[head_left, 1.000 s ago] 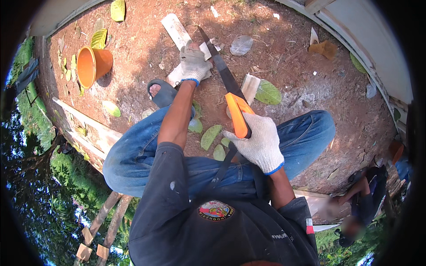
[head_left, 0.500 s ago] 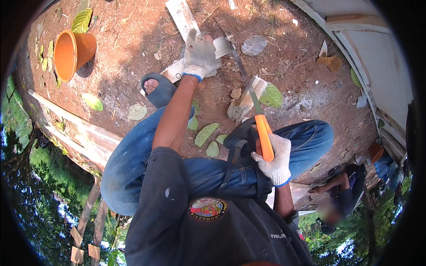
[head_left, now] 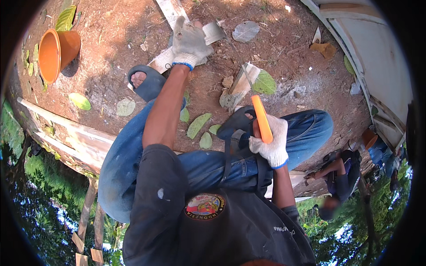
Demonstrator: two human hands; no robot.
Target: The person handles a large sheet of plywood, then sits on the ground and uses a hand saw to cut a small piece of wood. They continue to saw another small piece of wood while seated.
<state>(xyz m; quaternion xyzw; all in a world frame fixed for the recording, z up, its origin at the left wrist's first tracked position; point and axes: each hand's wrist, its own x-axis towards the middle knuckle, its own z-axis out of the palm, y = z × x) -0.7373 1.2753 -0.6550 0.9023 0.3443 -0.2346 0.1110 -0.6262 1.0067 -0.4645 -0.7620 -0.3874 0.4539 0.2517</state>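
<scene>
I squat on red-brown dirt in blue jeans and sandals. My left hand [head_left: 190,44], in a grey-white work glove, presses down on a pale strip of wood [head_left: 171,11] lying on the ground ahead of me. My right hand [head_left: 270,142], also gloved, grips the orange handle of a long knife [head_left: 261,116]. Its thin blade points up and away over a small pale wood piece [head_left: 242,86] near my right foot.
An orange plastic pot [head_left: 57,52] lies on its side at the upper left. Dry and green leaves [head_left: 198,125] litter the dirt. A pale plank [head_left: 71,131] edges the ground on my left. A white wall [head_left: 372,48] runs along the right. Another person [head_left: 339,177] crouches at the right.
My right hand has pulled the knife back from beside the wood strip toward my right knee. My left hand stays on the strip, now farther up in the view.
</scene>
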